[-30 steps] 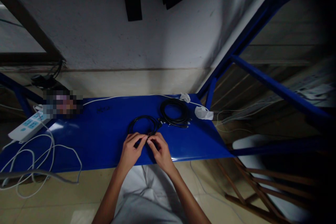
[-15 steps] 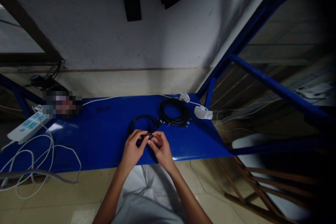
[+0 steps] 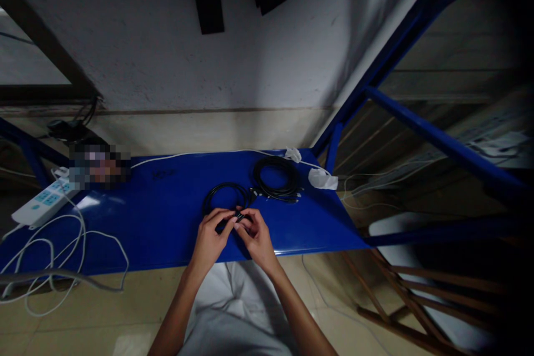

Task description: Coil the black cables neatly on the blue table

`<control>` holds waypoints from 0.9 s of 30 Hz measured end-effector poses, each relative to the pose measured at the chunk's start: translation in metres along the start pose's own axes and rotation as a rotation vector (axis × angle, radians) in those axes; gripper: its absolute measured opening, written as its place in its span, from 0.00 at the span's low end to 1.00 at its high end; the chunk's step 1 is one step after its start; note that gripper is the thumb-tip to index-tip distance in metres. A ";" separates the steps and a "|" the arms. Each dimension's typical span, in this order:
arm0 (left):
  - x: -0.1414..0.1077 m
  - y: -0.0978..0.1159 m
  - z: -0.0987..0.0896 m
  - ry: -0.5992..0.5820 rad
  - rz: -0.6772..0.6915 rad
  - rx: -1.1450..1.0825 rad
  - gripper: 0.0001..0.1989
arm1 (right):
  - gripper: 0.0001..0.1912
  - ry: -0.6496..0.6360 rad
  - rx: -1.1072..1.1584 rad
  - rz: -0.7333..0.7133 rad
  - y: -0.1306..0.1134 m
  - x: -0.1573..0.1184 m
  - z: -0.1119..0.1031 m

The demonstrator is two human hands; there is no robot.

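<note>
My left hand (image 3: pixel 213 233) and my right hand (image 3: pixel 256 235) meet over the front part of the blue table. Between their fingertips they pinch the near side of a coiled black cable (image 3: pixel 226 185), where a small dark piece with light marks shows. The far side of that loop lies on the table beyond my left hand. A thicker coil of black cables (image 3: pixel 276 178), with several small pale ends along its near edge, lies just to the right and farther back. My fingers hide much of what they hold.
At the left, a white power strip (image 3: pixel 45 200) lies beside loops of white cord (image 3: pixel 83 233) that hang past the table edge (image 3: pixel 158 265). Crumpled white wrapping (image 3: pixel 323 179) lies at the right end, near a blue frame post (image 3: pixel 334 147). A wooden chair (image 3: pixel 417 295) stands at right.
My fingertips have shifted slightly around the small dark piece of the cable, which now shows at a slightly different angle. Both coils stay in place.
</note>
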State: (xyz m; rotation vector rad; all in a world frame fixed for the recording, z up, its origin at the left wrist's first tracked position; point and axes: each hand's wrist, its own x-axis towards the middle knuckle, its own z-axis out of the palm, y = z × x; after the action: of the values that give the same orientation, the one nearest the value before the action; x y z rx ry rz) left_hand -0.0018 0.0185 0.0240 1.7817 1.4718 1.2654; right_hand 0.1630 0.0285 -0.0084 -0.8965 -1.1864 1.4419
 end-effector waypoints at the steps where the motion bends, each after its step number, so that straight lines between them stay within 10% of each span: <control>1: -0.001 0.000 0.001 0.011 0.003 0.004 0.08 | 0.19 -0.004 -0.011 0.004 0.000 0.000 -0.001; 14: -0.015 0.003 0.005 0.143 0.072 0.093 0.09 | 0.12 0.010 -0.173 -0.069 -0.005 -0.003 -0.001; 27: -0.007 -0.004 -0.007 -0.018 0.010 -0.008 0.10 | 0.13 0.030 -0.279 -0.072 0.001 -0.003 -0.005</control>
State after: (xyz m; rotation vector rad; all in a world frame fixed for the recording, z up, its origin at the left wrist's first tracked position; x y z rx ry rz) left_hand -0.0101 0.0116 0.0213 1.7923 1.4475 1.2553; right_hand 0.1677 0.0265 -0.0106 -1.0495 -1.4063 1.2191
